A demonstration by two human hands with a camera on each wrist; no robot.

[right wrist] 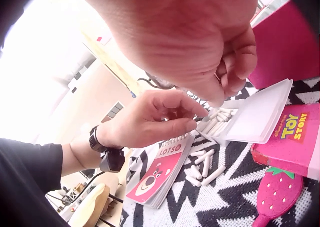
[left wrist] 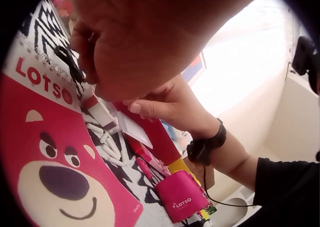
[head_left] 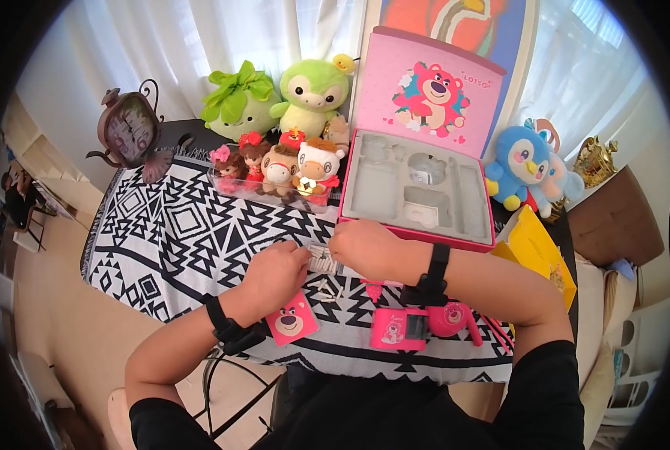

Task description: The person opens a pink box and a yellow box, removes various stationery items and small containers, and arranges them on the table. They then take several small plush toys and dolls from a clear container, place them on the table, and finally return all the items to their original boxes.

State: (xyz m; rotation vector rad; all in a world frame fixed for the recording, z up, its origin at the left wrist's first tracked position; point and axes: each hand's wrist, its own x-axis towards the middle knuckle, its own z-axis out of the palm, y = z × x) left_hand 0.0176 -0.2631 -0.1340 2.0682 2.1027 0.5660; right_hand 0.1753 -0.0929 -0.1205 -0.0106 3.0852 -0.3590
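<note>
Both hands meet over a small clear plastic case [right wrist: 260,117] filled with short white sticks [right wrist: 220,118], its lid folded back. My left hand [head_left: 276,274] grips the near left corner of the case between thumb and forefinger. Right above the case hovers my right hand [head_left: 365,249], fingers bent and thumb drawn in; its palm hides whatever lies between the fingertips. Several loose white sticks [right wrist: 204,167] lie on the patterned cloth in front of the case. A pink LOTSO spiral notebook [head_left: 292,319] rests beside the left hand.
A large open pink gift box [head_left: 489,196] with a grey moulded insert stands behind the hands. Pink gadgets [head_left: 399,328], a strawberry-shaped item [right wrist: 280,192] and a yellow box [head_left: 534,251] lie to the right. Plush toys [head_left: 305,97] and a clock [head_left: 129,131] line the back.
</note>
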